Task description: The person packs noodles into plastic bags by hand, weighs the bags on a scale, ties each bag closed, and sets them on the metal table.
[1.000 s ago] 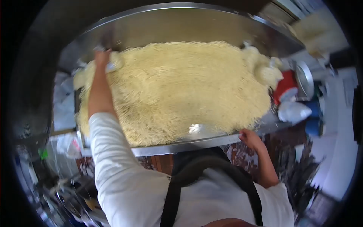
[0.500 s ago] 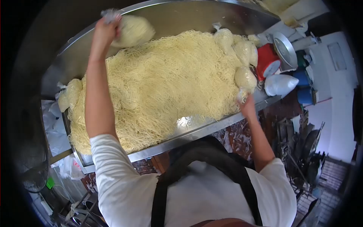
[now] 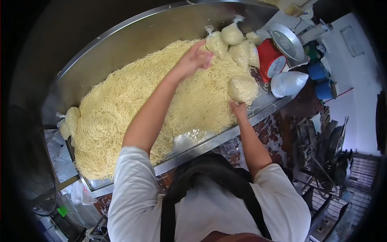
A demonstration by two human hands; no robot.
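Note:
A large heap of pale yellow noodles (image 3: 133,101) covers the metal tray. My left hand (image 3: 196,59) is over its upper right part, holding nothing, with the fingers apart. Just beyond the fingertips is a tied clear bag of noodles (image 3: 216,44), with a second filled bag (image 3: 232,35) beside it against the back wall. My right hand (image 3: 238,108) is closed at the lower end of another bag of noodles (image 3: 243,89) near the tray's front edge; the bag partly hides the fingertips.
More filled bags (image 3: 240,53) stand at the right end of the heap. Beyond them are a red scale (image 3: 269,60) with a metal pan (image 3: 287,42) and a white plastic bundle (image 3: 288,83). Another bag (image 3: 71,120) sits at the left end. The tray's raised metal rim (image 3: 213,142) runs before me.
My left hand has swung right from the back left and let go of its bag of noodles, which is now among the bags at the back right. My right hand stays at its bag.

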